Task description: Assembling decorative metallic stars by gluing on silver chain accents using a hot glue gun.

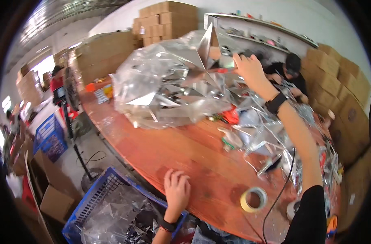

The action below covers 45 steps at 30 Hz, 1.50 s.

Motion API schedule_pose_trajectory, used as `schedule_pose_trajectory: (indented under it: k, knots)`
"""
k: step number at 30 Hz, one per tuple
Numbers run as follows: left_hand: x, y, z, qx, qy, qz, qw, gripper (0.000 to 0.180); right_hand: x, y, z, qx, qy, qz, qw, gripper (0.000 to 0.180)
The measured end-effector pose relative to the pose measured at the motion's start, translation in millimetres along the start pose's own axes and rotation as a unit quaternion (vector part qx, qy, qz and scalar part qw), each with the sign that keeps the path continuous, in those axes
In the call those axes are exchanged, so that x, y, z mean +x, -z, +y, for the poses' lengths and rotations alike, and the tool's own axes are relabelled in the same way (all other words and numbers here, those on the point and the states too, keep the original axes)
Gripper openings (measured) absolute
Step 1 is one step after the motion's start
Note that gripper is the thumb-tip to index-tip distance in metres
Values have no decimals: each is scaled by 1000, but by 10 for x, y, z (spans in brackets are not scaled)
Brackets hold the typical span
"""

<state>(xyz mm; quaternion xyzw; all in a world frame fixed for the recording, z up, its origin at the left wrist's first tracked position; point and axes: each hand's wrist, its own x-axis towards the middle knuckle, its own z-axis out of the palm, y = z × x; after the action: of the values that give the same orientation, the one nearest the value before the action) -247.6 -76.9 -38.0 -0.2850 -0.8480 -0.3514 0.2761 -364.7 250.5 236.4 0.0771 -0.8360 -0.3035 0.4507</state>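
Brown cardboard cartons [165,20] stacked high against back wall; more brown cartons [340,81] line the right wall. Large clear plastic bag of silver stars [169,85] lies on the red-brown table [161,154]. Open brown cardboard box [55,201] on floor, lower left.

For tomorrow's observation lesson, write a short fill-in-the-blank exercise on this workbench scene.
1. The left hand rests flat on the ____ table.
2. The right hand reaches up to a silver ____ in a clear bag.
3. The tape roll lies near the ____ cable.
4. The crate is ____.

Missing: wooden; star; black; blue
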Motion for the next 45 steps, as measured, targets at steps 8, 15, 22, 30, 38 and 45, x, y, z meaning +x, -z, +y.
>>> schedule_pose_trajectory:
  k: [8, 15, 22, 30, 38, 45]
  knots:
    - [-50, -212, 114, -24, -40, -25, 999, 14, -1714, 2094, 219, 263, -126, -402, 868, 33]
    - [-65, -22, 61, 16, -49, -30, 998, 13, -3016, 2713, -250, 375, -132, -497, 771, 55]
    - [-89, -46, -20, 14, -53, -34, 998, 13, -3186, 2597, -381, 386, -132, -495, 767, 52]
    - [-86, -52, -117, 50, -66, -62, 995, 13, -3337, 2786, -306, 285, -158, -312, 892, 34]
    - [-117, -126, -160, 77, -54, -71, 993, 15, -4149, 3525, -145, 109, -444, -321, 829, 30]
    - [-122, -126, -77, 110, -28, -71, 991, 16, -4347, 3509, -194, 290, -556, -441, 643, 49]
